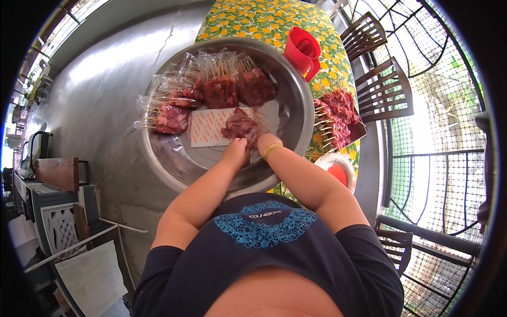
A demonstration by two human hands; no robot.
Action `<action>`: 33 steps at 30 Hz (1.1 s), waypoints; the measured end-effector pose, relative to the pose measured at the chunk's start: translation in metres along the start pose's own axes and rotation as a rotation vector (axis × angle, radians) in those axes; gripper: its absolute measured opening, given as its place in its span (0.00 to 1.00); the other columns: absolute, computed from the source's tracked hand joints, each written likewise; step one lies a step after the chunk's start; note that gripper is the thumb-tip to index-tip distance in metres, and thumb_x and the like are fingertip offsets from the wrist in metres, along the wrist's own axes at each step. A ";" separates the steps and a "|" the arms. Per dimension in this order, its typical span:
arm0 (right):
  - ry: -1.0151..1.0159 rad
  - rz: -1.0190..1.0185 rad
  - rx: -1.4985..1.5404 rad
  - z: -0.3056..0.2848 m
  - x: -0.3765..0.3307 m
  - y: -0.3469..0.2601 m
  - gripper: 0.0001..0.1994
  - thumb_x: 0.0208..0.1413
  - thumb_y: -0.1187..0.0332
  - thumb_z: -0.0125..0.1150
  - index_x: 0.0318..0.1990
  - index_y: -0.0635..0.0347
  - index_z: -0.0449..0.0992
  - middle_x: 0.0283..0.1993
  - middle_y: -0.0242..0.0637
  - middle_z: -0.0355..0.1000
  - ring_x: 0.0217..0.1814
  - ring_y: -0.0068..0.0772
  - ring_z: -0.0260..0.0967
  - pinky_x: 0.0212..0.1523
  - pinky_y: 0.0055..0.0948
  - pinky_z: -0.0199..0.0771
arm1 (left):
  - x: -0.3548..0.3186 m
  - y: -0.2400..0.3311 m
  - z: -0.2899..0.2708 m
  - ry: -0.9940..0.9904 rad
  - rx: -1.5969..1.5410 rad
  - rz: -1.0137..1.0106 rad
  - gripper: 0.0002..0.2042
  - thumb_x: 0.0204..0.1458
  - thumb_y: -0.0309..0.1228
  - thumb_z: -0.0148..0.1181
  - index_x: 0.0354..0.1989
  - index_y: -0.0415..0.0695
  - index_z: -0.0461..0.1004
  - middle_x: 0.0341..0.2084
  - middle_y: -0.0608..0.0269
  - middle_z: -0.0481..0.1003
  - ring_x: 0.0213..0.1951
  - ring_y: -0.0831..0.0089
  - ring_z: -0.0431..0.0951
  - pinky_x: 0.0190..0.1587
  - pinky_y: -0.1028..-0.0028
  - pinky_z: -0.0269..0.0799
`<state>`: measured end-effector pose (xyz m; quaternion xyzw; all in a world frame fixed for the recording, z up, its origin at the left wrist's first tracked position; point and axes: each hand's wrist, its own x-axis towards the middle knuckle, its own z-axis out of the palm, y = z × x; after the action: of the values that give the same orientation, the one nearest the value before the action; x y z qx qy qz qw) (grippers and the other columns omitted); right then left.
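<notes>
A wide steel basin [296, 90] stands on a table with a yellow-and-green patterned cloth [264, 21]. Inside it lie several clear plastic bags of raw red meat on wooden skewers [219, 87]. My left hand [236, 151] and my right hand [265, 140] meet at the near middle of the basin, both gripping one bag of skewered meat [240, 124]. That bag rests partly on a white sheet with orange marks [206, 127]. A gold bracelet circles my right wrist.
A pile of unbagged meat skewers [338, 113] lies on a dark tray to the right of the basin. A red plastic jug [302, 50] stands behind it, a small bowl with red contents [337, 170] in front. Wooden slatted chairs [383, 87] line the right side.
</notes>
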<state>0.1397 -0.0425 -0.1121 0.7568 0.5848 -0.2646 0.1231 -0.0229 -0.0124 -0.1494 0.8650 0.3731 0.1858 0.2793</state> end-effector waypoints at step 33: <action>0.547 0.578 0.025 -0.048 -0.062 0.422 0.12 0.58 0.63 0.61 0.49 0.39 0.82 0.55 0.35 0.71 0.63 0.42 0.68 0.58 0.41 0.74 | 0.001 0.025 -0.027 -0.021 0.281 0.209 0.16 0.50 0.19 0.54 0.47 0.41 0.78 0.55 0.49 0.72 0.52 0.47 0.73 0.55 0.56 0.73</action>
<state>0.5422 -0.1900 -0.0907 0.9342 0.3558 -0.0151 0.0228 -0.0234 -0.0166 -0.1131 0.9315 0.3006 0.1508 0.1387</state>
